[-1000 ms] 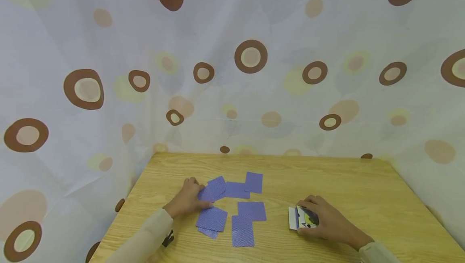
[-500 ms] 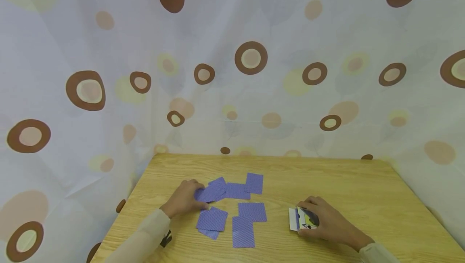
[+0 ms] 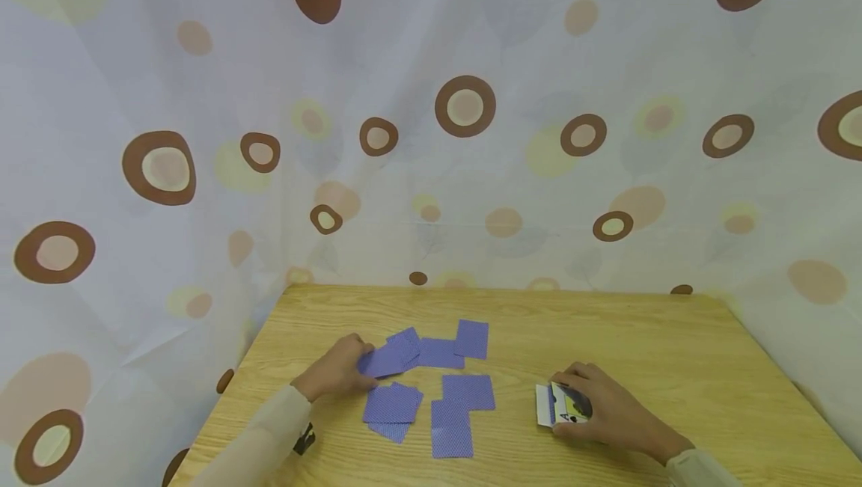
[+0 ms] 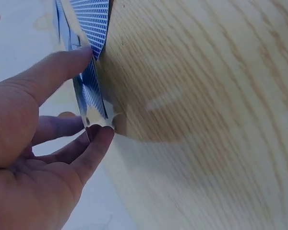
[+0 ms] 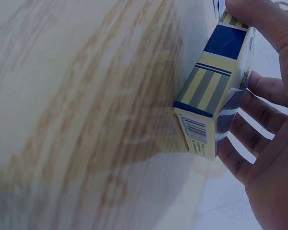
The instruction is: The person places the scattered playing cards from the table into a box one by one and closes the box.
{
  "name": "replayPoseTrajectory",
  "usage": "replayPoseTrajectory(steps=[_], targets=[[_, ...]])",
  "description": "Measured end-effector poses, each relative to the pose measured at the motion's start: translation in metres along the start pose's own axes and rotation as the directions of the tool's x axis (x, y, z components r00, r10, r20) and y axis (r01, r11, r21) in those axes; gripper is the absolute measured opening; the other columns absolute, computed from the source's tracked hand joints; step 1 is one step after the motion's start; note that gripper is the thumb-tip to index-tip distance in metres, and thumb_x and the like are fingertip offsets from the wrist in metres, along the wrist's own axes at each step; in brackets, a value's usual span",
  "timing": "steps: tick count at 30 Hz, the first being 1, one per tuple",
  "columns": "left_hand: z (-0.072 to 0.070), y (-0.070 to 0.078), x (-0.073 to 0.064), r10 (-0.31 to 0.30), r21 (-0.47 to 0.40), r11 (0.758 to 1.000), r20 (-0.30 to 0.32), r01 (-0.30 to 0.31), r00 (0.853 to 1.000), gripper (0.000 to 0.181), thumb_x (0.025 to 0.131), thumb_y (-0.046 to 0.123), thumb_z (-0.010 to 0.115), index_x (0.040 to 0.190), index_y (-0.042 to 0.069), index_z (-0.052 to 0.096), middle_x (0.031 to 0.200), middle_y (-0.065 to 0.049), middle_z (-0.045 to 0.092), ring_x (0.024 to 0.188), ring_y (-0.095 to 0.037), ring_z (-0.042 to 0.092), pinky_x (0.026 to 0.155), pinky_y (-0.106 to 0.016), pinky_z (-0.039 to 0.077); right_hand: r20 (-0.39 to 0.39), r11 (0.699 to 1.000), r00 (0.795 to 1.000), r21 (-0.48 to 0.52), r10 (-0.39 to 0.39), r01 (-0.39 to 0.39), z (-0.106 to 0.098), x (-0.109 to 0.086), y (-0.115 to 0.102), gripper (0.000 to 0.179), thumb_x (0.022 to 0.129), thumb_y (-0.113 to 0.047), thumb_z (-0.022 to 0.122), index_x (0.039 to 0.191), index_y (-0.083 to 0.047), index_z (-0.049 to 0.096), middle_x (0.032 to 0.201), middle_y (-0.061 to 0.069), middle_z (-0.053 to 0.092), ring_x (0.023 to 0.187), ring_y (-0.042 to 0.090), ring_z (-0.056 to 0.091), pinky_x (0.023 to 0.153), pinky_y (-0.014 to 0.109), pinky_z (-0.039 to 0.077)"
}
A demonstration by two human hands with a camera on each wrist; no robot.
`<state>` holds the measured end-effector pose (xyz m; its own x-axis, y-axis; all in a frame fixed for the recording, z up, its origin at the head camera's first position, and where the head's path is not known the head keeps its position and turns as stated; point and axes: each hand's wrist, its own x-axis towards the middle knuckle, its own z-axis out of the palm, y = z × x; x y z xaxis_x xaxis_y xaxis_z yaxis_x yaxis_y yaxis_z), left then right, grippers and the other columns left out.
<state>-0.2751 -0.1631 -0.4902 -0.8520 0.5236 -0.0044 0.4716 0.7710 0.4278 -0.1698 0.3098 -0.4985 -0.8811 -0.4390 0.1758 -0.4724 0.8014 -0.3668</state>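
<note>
While right hand [image 3: 609, 408] holds one box [image 5: 201, 93], left hand [image 3: 337, 369] pinches card [image 3: 385, 361]; eight-plus visible.

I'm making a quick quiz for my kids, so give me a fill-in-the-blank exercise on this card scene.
1. The box is in the person's ____ hand.
2. The cards on the table lie face ____.
3. The box's white flap stands ____, not closed.

Missing words: right; down; open.
</note>
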Motion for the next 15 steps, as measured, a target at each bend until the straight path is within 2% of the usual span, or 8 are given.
replayPoseTrajectory(steps=[4, 10, 15], targets=[[-0.0002, -0.0001, -0.0014, -0.043, -0.038, 0.998, -0.014, 0.042, 0.999, 0.076, 0.078, 0.023, 0.092, 0.132, -0.018, 0.058, 0.119, -0.022, 0.058, 0.109, -0.034, 0.059, 0.096, -0.049, 0.053, 0.000, 1.000, 1.000, -0.003, -0.010, 0.010, -0.0001, -0.0001, -0.0001, 0.077, 0.082, -0.069, 0.073, 0.133, -0.012, 0.066, 0.121, -0.004, 0.057, 0.108, 0.018, 0.057, 0.089, 0.049, 0.053], [0.0002, -0.0001, -0.0013, -0.034, -0.040, 0.999, -0.084, 0.031, 0.996, 0.077, 0.073, 0.029, 0.096, 0.130, -0.010, 0.063, 0.115, -0.019, 0.056, 0.100, -0.027, 0.056, 0.090, -0.048, 0.053, 0.006, 1.000, 1.000, -0.001, -0.020, 0.020, -0.0014, 0.0008, -0.0014, 0.075, 0.082, -0.068, 0.074, 0.133, -0.013, 0.066, 0.122, -0.005, 0.056, 0.107, 0.017, 0.056, 0.087, 0.047, 0.053], [0.0001, 0.0004, -0.0004, -0.025, -0.030, 0.999, -0.106, 0.022, 0.994, 0.078, 0.072, 0.032, 0.096, 0.129, -0.011, 0.064, 0.114, -0.017, 0.057, 0.101, -0.028, 0.057, 0.089, -0.047, 0.053, 0.001, 1.000, 1.000, -0.008, -0.023, 0.023, -0.0020, 0.0012, -0.0020, 0.076, 0.082, -0.069, 0.073, 0.133, -0.013, 0.066, 0.122, -0.005, 0.056, 0.106, 0.016, 0.056, 0.086, 0.044, 0.053]])
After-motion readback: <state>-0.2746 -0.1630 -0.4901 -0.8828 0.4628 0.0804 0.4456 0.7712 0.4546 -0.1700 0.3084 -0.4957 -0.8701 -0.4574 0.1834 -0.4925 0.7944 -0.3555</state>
